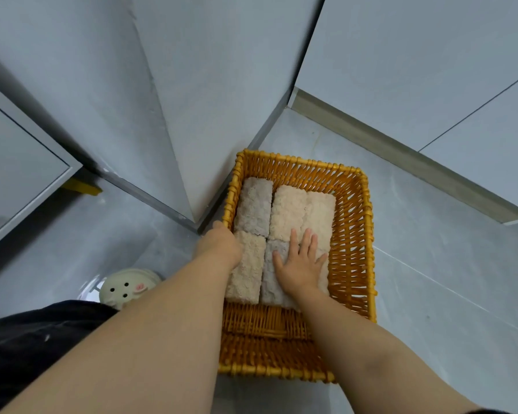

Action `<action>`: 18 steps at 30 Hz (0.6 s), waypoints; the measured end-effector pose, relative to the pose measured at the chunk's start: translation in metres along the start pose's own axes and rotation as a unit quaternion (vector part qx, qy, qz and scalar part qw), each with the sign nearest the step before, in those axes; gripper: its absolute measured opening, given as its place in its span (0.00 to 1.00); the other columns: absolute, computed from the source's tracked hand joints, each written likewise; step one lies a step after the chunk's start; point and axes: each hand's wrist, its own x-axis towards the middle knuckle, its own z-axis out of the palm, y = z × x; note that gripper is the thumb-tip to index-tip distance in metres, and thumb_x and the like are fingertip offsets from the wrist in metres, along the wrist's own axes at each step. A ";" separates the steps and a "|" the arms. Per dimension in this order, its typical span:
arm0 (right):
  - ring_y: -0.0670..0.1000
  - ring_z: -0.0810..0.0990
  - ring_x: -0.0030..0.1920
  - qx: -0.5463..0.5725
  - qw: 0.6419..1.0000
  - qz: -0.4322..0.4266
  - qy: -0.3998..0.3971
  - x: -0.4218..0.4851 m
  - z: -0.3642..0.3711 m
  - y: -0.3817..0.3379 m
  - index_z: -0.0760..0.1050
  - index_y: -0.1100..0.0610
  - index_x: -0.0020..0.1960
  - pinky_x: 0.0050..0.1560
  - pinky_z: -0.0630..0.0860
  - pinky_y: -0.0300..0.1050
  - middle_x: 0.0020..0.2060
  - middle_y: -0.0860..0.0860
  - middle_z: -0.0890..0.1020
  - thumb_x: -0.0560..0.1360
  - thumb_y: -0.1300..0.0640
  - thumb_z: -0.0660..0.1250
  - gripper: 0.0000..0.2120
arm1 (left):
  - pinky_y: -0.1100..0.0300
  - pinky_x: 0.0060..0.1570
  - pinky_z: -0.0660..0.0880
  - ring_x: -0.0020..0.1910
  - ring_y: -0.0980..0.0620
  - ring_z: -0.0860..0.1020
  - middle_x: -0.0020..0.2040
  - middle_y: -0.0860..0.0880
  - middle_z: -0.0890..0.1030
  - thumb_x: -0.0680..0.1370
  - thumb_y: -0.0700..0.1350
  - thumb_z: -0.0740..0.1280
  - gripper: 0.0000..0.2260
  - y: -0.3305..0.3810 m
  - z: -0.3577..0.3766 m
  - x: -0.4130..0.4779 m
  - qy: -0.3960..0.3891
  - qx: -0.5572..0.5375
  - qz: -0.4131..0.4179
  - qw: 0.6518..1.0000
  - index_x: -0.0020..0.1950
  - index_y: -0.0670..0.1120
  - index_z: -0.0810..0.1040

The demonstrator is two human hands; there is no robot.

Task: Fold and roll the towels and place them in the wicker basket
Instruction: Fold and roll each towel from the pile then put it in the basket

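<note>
1. Head view: grey wall panels point(222, 85) filled the upper frame and met at a corner just behind the basket.
2. Grey tiled floor point(431, 264) carried everything listed below.
3. Wicker basket point(368, 234), orange-yellow and rectangular, stood on the floor with its far-left corner against the wall corner. A strip of its woven bottom lay bare at the near end.
4. Dark garment point(27, 339) showed at the lower left edge.
5. Rolled towels lay side by side in the basket's far part:
 - grey towel point(253, 209), far left;
 - cream towel point(287, 210), far middle;
 - second cream towel point(320, 210), far right;
 - third cream towel point(247, 273), near left;
 - second grey towel point(271, 282), near middle.
6. Right hand point(301, 264) lay flat, fingers spread and straight, pressing on the second grey towel and the cream rolls beyond it; its grip held nothing.
7. Left hand point(219, 243) sat at the basket's left rim, over the third cream towel. Its fingers were hidden, so its grip could not be told.
8. Cream slipper point(126, 286) with a pig face lay on the floor, left of the basket.
9. Yellow piece point(83, 186) showed under a grey cabinet at far left.
</note>
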 end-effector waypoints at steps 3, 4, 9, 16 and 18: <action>0.56 0.31 0.75 -0.001 1.000 -0.013 -0.019 0.007 0.001 0.003 0.32 0.48 0.76 0.72 0.38 0.67 0.76 0.54 0.33 0.78 0.34 0.42 0.35 | 0.53 0.44 0.69 0.58 0.42 0.74 0.60 0.42 0.74 0.79 0.41 0.60 0.18 0.002 -0.002 0.000 0.001 0.003 -0.009 1.000 0.67 0.41 0.61; 0.56 0.31 0.75 -0.003 1.000 -0.015 -0.023 0.007 -0.001 0.003 0.32 0.48 0.76 0.72 0.38 0.67 0.76 0.54 0.33 0.78 0.34 0.42 0.35 | 0.53 0.45 0.68 0.59 0.42 0.74 0.60 0.42 0.73 0.79 0.41 0.60 0.19 0.003 -0.002 0.000 0.000 0.005 -0.013 1.000 0.68 0.41 0.61; 0.57 0.33 0.75 0.011 0.999 0.002 -0.038 0.000 -0.017 -0.008 0.35 0.50 0.77 0.71 0.35 0.67 0.76 0.55 0.35 0.77 0.35 0.46 0.37 | 0.52 0.54 0.71 0.62 0.41 0.72 0.64 0.41 0.72 0.78 0.40 0.60 0.21 0.006 -0.004 -0.009 0.002 -0.024 -0.021 0.999 0.70 0.42 0.59; 0.55 0.38 0.77 0.068 0.996 -0.045 0.040 -0.021 -0.057 -0.016 0.44 0.54 0.78 0.74 0.39 0.60 0.78 0.54 0.41 0.77 0.40 0.53 0.36 | 0.47 0.65 0.68 0.68 0.40 0.64 0.70 0.41 0.64 0.78 0.44 0.62 0.25 0.014 -0.025 -0.034 0.067 -0.017 0.067 0.995 0.73 0.43 0.59; 0.55 0.39 0.77 0.081 0.992 -0.067 0.066 -0.028 -0.070 -0.021 0.46 0.54 0.78 0.74 0.38 0.59 0.78 0.54 0.42 0.78 0.42 0.55 0.35 | 0.46 0.65 0.68 0.68 0.40 0.65 0.70 0.42 0.65 0.79 0.45 0.60 0.23 0.016 -0.031 -0.043 0.095 -0.009 0.126 0.987 0.73 0.44 0.60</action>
